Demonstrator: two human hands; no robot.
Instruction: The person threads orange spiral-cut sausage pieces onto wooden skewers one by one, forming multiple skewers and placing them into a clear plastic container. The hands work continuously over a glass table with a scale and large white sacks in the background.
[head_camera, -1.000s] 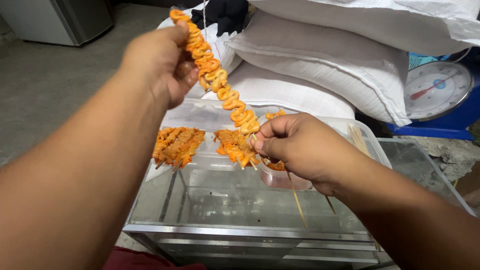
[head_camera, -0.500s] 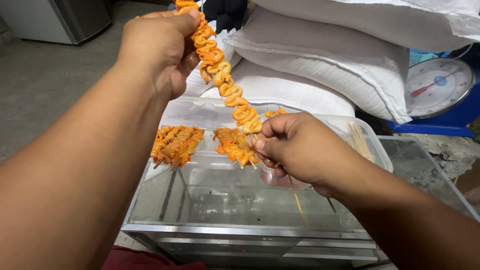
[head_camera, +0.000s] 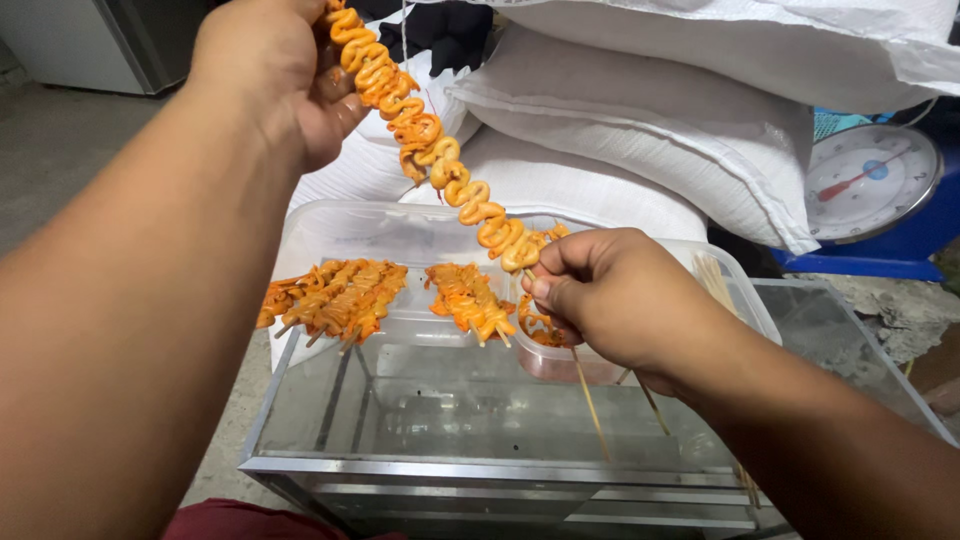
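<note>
White woven sacks (head_camera: 640, 130) stacked beyond the right hand (head_camera: 610, 295), bulging, plain. Clear plastic tub (head_camera: 400, 235) just behind it. Round white scale dial (head_camera: 868, 180), far right.

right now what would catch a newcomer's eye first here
A long orange coiled skewer stretches diagonally across the middle, gripped at the top by the left hand and at its lower end by the right hand. Below it, finished skewers lie in a clear plastic tray, and white sacks are stacked behind.
</note>
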